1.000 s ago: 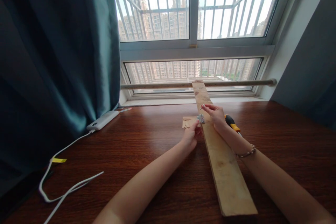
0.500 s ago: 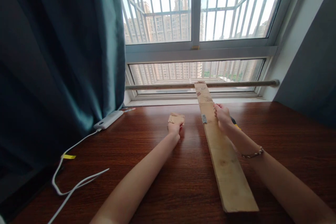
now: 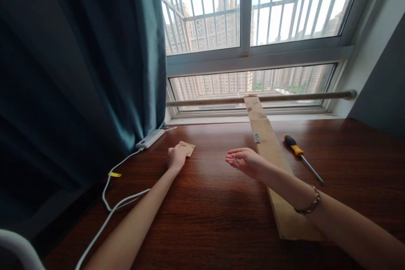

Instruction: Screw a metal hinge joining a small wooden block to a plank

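Observation:
My left hand (image 3: 177, 158) is closed around the near side of a small flat wooden piece (image 3: 190, 147) on the table, with a few dark marks or holes on it. Cupped with the palm turned up and fingers half curled, my right hand (image 3: 245, 162) carries small metal screws (image 3: 235, 160). Under my right forearm lies a long wooden board (image 3: 275, 152), running from the table toward the window bar. A small metal hinge (image 3: 256, 138) sits on the board's left edge. To the board's right lies a screwdriver (image 3: 295, 148) with a black and yellow handle.
A white power strip (image 3: 151, 138) with a white cable (image 3: 109, 215) lies along the left side by the dark curtain (image 3: 133, 50). A yellow tag (image 3: 115, 174) is on the cable. Across the window runs a horizontal bar (image 3: 209, 102), where the board's far end reaches.
My left hand has moved left with the small wooden piece. My right hand has left the board's right edge, swung left across it and turned palm up, uncovering the screwdriver. The view has shifted.

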`<state>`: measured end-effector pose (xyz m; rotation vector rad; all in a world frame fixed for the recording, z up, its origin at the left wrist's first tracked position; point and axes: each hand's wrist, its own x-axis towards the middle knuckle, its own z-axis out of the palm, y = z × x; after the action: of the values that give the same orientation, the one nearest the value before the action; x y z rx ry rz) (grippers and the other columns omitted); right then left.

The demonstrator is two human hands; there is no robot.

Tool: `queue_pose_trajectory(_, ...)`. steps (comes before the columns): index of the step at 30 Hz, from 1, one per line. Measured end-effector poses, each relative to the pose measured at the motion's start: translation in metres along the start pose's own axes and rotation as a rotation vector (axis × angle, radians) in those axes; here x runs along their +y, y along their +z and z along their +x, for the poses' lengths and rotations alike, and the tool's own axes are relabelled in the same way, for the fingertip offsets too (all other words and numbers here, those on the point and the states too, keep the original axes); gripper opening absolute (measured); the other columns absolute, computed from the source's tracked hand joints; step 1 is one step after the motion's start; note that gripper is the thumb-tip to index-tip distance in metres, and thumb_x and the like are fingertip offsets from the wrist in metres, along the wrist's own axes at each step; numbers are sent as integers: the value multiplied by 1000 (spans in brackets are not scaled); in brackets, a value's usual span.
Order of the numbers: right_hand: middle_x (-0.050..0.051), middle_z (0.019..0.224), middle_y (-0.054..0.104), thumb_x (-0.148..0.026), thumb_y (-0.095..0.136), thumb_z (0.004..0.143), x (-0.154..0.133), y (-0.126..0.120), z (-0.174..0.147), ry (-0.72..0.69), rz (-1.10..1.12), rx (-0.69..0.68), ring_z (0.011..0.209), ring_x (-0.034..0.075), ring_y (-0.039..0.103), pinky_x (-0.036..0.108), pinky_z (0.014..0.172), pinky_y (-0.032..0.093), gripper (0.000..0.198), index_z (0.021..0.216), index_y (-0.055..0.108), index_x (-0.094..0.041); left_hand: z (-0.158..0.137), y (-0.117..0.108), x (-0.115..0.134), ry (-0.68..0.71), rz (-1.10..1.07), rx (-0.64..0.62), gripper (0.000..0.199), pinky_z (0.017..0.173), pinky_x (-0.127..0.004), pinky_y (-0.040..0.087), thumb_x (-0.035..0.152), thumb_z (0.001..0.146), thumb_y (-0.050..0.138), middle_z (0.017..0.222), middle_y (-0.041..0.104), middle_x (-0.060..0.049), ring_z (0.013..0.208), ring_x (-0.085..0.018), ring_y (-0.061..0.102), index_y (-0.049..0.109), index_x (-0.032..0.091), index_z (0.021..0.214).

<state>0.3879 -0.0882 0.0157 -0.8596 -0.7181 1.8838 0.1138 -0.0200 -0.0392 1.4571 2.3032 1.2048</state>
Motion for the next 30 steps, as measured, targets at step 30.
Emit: queue_pose_trajectory(30, -1, 59, 53, -42, 59, 77, 26, -5, 0, -200, 102, 67, 60, 12, 52, 22, 62, 43, 32, 61, 52, -16, -130, 39, 110, 680, -185, -435, 8, 62, -25, 36, 22, 67, 62, 61, 63, -3, 58, -16, 54, 67, 22, 62)
